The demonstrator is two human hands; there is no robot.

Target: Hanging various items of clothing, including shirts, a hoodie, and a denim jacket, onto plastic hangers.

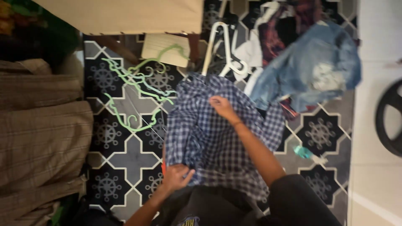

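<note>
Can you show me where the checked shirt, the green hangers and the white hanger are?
Checked shirt [217, 138]: head view, middle of the blue checked cloth.
Green hangers [133, 79]: head view, tangled wires on the tiled floor.
White hanger [228, 46]: head view, its upright bar above the shirt.

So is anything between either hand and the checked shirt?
No. The left hand grips the checked shirt at its near edge, and the right hand rests on its upper part. Both touch the cloth directly.
</note>
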